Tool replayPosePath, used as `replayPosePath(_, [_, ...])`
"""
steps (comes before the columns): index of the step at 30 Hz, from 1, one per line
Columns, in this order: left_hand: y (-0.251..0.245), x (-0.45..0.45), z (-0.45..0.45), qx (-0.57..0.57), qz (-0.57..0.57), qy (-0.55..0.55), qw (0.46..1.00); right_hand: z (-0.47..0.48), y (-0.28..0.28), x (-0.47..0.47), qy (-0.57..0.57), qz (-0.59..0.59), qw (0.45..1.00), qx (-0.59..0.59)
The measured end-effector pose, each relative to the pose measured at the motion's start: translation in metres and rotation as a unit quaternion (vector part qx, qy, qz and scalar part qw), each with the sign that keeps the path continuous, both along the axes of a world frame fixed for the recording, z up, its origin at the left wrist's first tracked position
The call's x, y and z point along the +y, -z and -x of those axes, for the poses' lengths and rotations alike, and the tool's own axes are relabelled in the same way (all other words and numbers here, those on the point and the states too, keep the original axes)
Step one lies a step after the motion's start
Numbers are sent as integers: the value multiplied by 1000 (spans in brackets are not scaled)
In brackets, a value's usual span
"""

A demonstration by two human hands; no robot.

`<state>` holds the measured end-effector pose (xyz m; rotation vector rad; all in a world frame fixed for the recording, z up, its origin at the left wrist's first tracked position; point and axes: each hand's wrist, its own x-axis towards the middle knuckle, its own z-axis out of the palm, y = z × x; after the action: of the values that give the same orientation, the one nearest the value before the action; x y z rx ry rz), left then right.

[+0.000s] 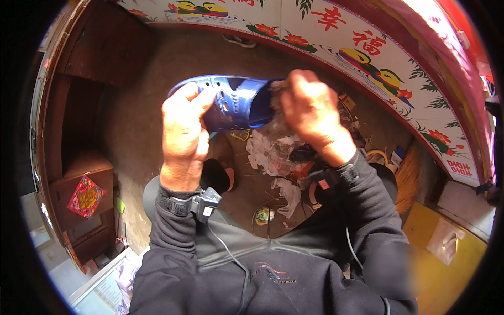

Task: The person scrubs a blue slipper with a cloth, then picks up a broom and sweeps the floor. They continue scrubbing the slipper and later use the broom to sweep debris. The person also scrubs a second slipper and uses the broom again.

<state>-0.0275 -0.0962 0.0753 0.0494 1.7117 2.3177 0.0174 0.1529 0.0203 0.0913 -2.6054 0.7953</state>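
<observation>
A blue plastic clog (pixel 236 103) with holes in its upper is held up in front of me, its toe to the left and its foot opening to the right. My left hand (pixel 183 134) grips the toe end, thumb over the upper. At the opening, my right hand (pixel 313 108) has its fingers curled around a greyish-brown fuzzy material (pixel 278 96). This material reaches into the clog or its heel end; blur hides whether it is a lining or a separate piece.
Crumpled clear plastic bags (pixel 267 151) and other litter lie on the floor below. A straw broom (pixel 407 181) leans at right. Behind runs a painted panel (pixel 299 29) with a shoe (pixel 239 41) at its foot. Wooden cabinet (pixel 82 173) left; yellow cabinet (pixel 417 224) right.
</observation>
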Motion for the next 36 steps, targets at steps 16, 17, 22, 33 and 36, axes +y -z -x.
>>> replayPosePath(16, [13, -9, 9, 74, 180, 147, 970, -26, -20, -4, -128, -99, 987, 16])
replayPosePath(17, [12, -9, 10, 76, 194, 155, 966, -26, -16, -5, -130, -101, 986, 21])
replayPosePath(22, [13, 7, 4, 74, 225, 76, 969, -24, 1, -7, -135, -77, 987, 34])
replayPosePath(33, [2, 9, 8, 279, 208, -207, 914, -22, -14, 10, -90, 284, 938, -178])
replayPosePath(36, [11, 9, 9, 221, 216, -162, 937, -18, -12, 13, -70, 383, 903, -181])
